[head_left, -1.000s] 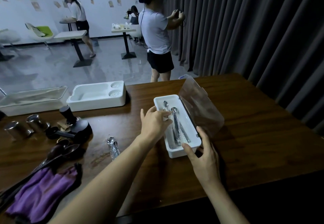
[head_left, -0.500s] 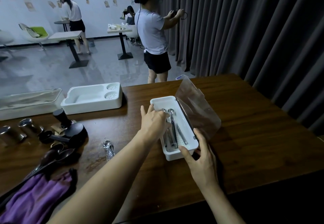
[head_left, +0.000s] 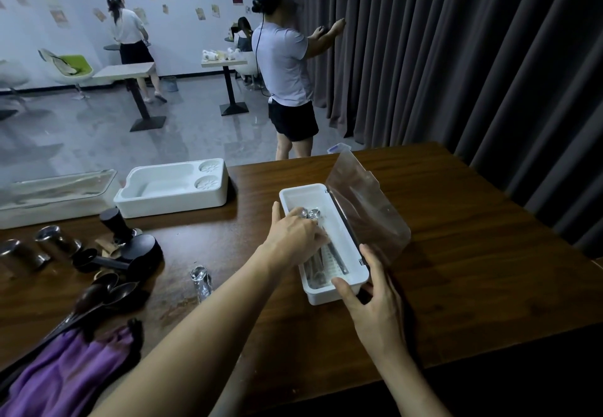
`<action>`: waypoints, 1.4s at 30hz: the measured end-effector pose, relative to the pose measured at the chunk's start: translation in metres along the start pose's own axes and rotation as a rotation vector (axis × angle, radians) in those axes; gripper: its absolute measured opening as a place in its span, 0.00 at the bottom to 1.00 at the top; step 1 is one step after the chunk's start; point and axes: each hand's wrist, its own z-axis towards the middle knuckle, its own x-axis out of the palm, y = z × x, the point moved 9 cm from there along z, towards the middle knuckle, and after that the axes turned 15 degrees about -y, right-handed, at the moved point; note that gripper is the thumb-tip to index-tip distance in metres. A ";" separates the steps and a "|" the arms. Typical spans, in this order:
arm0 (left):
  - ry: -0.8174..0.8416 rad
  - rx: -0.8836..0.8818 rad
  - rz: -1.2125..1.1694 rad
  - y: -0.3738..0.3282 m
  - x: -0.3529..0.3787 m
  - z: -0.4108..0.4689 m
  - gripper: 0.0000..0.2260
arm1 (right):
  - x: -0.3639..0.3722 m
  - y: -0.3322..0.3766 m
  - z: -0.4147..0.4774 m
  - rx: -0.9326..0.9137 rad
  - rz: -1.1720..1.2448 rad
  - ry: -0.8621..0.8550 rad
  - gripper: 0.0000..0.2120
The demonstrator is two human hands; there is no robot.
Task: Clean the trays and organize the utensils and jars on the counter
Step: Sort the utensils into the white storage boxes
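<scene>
Left grip (head_left: 295, 237) inside white utensil box (head_left: 326, 296), fingers bent over metal spoons (head_left: 314, 213); cannot tell if clasping. Right grip (head_left: 372, 302) clasps box's near end. Clear lid (head_left: 365, 207) tilted right. Box mid-bench (head_left: 473, 253).

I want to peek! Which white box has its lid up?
The box on the right with spoons inside: only its clear lid stands up.

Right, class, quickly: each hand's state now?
Left hand: on silver metal spoons; grip cannot be told.
Right hand: grips long white plastic box.
</scene>
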 end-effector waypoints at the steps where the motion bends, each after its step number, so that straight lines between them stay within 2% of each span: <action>1: -0.015 -0.028 0.005 0.002 0.000 0.000 0.16 | 0.000 -0.001 0.000 0.005 0.007 0.003 0.38; 4: -0.006 -0.087 0.044 0.008 0.002 -0.002 0.18 | 0.000 -0.002 0.000 0.017 0.024 0.007 0.38; 11: 0.200 -0.018 0.083 0.000 0.009 -0.005 0.19 | 0.000 0.001 0.000 0.023 0.010 0.008 0.38; 13: 0.204 -0.036 0.042 0.000 0.007 -0.005 0.21 | -0.001 0.001 0.000 0.025 0.009 0.007 0.38; 15: 0.139 -0.061 -0.042 0.002 0.003 -0.006 0.22 | 0.000 0.001 -0.001 0.025 0.008 0.010 0.37; 20: -0.218 -0.223 -0.463 0.024 -0.022 -0.037 0.22 | -0.001 0.000 0.000 0.023 0.008 -0.005 0.37; 24: -0.310 -0.347 -0.624 0.054 -0.023 -0.091 0.22 | -0.003 0.001 0.001 0.020 0.010 -0.031 0.35; 27: -0.310 -0.388 -0.587 0.073 -0.022 -0.125 0.26 | -0.001 -0.003 0.000 0.038 0.014 -0.022 0.33; 33: -0.425 -0.410 -0.373 0.108 -0.034 -0.187 0.20 | 0.002 -0.007 -0.003 0.104 0.029 0.016 0.37; 36: -0.491 -0.420 -0.254 0.126 -0.037 -0.210 0.21 | 0.002 -0.006 -0.004 0.114 0.023 0.020 0.36; 42: -0.392 -0.511 -0.175 0.152 -0.029 -0.223 0.26 | 0.000 0.003 -0.007 0.122 -0.005 0.007 0.36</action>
